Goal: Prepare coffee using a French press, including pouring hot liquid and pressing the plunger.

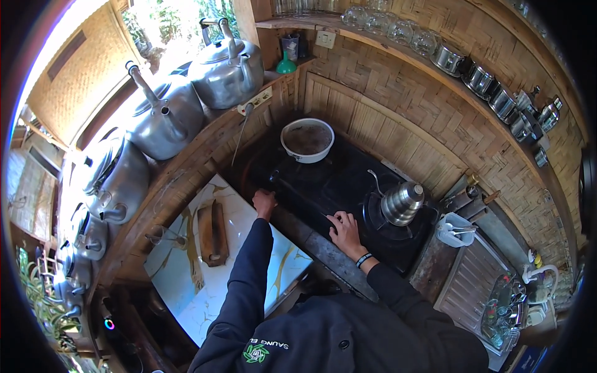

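Observation:
My left hand [265, 204] is at the left front corner of the black stove [311, 186], fingers curled round something dark that I cannot make out. Further right, my right hand [347, 231] rests at the stove's front edge with fingers bent and drawn together. Whatever lies under its fingertips is too dark and small to name. A silver gooseneck kettle [402, 205] stands on the right burner, just beyond my right hand. At the back left of the stove sits a round white pan [307, 142] with brownish contents.
Left of my arm, a marble-patterned tabletop [249, 280] bears a wooden tray [212, 233] and a clear glass [165, 237]. Large aluminium kettles [165, 118] line the window ledge. At right are a white plastic container [456, 230] and a sink [463, 286] with glassware.

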{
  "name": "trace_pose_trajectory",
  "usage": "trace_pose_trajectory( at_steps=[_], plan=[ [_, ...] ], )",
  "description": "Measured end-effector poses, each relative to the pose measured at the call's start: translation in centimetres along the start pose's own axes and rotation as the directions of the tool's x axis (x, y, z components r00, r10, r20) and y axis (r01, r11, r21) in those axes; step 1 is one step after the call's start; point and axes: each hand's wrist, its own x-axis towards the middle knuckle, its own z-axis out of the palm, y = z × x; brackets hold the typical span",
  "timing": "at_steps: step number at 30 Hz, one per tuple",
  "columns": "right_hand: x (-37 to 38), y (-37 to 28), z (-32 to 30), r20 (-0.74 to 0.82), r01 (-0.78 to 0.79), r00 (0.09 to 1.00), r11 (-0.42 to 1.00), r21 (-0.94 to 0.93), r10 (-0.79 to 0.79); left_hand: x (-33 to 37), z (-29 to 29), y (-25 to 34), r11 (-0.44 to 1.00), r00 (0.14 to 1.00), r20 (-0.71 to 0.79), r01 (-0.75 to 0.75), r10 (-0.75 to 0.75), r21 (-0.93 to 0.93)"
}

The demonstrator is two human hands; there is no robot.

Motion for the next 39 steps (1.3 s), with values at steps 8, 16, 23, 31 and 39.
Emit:
trace_pose_trajectory(
  at_steps=[8,16,23,31,39],
  plan=[
    [0.4,-0.9,0.5,-0.040,0.016,0.999,1.000,0.004,-0.016,1.6,0.3,-3.3,0.993,0.999,-0.034,0.033,-0.037,-0.115],
    [0.5,-1.1,0.6,-0.072,0.031,0.997,1.000,0.000,-0.030,1.6,0.1,-2.5,0.924,0.994,0.020,0.103,-0.103,-0.369],
    [0.6,-0.9,0.6,-0.049,-0.005,0.999,1.000,0.022,0.006,1.6,0.0,-2.1,0.932,0.993,0.066,0.114,-0.097,-0.343],
    [0.6,-1.0,0.6,-0.062,-0.001,0.998,1.000,0.032,0.003,2.5,0.4,-3.6,0.941,0.998,0.049,0.062,-0.048,-0.334],
    [0.8,-1.5,0.5,-0.051,-0.018,0.999,0.999,0.033,0.020,3.6,0.5,-5.5,0.982,0.994,0.006,-0.111,0.113,-0.155]
  ],
)
